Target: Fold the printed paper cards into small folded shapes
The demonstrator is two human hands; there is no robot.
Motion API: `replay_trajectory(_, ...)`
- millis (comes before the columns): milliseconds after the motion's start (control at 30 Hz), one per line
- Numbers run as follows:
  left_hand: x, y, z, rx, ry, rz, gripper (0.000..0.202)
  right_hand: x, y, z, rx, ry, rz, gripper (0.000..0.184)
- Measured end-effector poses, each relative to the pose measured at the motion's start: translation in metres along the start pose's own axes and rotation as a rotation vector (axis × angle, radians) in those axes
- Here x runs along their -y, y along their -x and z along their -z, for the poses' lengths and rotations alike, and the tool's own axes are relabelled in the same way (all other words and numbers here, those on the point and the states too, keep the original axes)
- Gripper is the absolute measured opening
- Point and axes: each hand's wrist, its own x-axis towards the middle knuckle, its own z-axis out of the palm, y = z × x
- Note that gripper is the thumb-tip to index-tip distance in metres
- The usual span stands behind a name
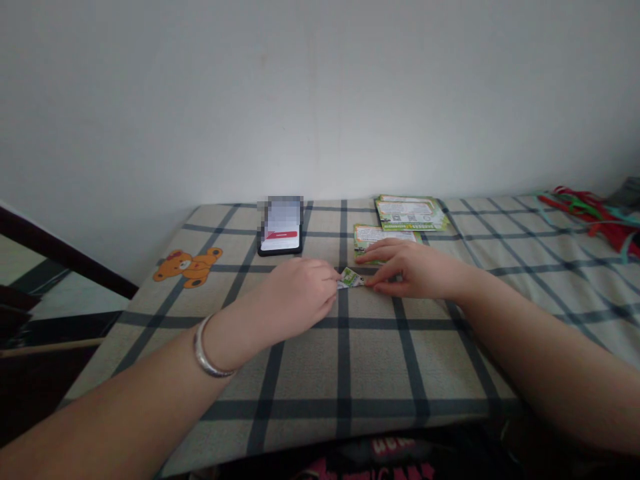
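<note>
A small folded piece of green and white printed paper [351, 277] lies low over the checked tablecloth [310, 360], between my two hands. My left hand [303, 293], with a silver bangle at its wrist, pinches the paper's left end; the fingertips are partly hidden behind the hand. From the other side, my right hand [407, 270] grips the right corner between thumb and finger. Its upper fingers stretch over a flat green printed leaflet [383, 235], covering the lower part of it.
A smartphone [281, 227] with a lit screen lies near the wall. More green leaflets [411, 212] are stacked at the back. An orange bear cutout [187, 268] rests at the left edge. Tangled colourful strips [595, 213] lie at the far right.
</note>
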Motion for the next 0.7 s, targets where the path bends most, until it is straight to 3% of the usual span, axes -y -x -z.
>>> replay_trajectory(200, -0.006, -0.002, -0.008, -0.042, -0.104, -0.001, 0.016, 0.011, -0.006, -0.008, -0.080, 0.003, -0.053, 0.015)
replay_trajectory(433, 0.001, -0.003, -0.012, -0.059, 0.060, 0.139, 0.016, 0.020, -0.012, -0.018, -0.105, 0.201, -0.148, 0.018)
replay_trajectory(700, 0.003, -0.003, -0.017, -0.074, 0.136, 0.177, 0.012, 0.025, -0.016, -0.029, -0.145, 0.265, -0.172, 0.023)
